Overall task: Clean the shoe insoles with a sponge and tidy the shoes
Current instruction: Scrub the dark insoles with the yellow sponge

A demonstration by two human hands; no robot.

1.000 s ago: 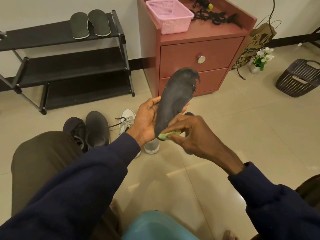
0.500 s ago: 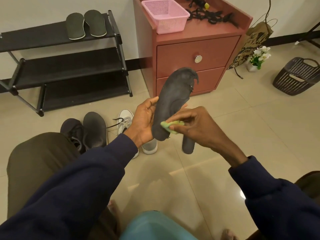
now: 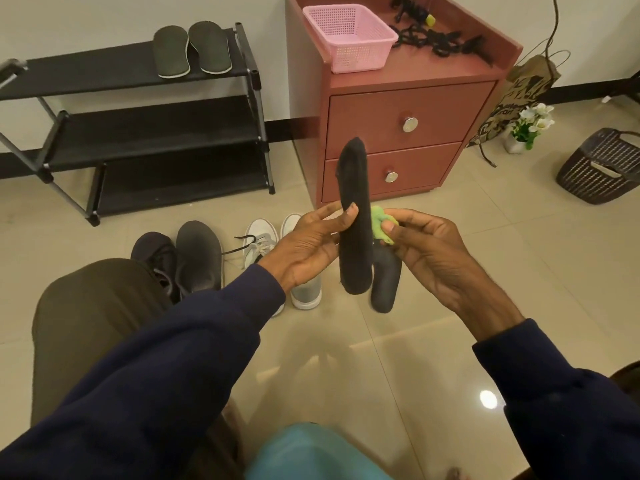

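1. Gripping a dark insole (image 3: 354, 220) upright and edge-on, the left hand (image 3: 308, 251) curls thumb and fingers round its middle, in front of the red cabinet (image 3: 408, 98).
2. The right hand (image 3: 433, 254) pinches a green sponge (image 3: 380, 224) against the insole's right side.
3. A second insole (image 3: 387, 285) lies on the floor before the cabinet; grey shoes (image 3: 304, 285) and dark shoes (image 3: 197, 258) stand left of it.

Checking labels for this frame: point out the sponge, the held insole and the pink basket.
sponge (image 3: 378, 226): head view, its exposed green middle.
held insole (image 3: 354, 188): head view, its dark upper half.
pink basket (image 3: 360, 58): head view, its front wall.
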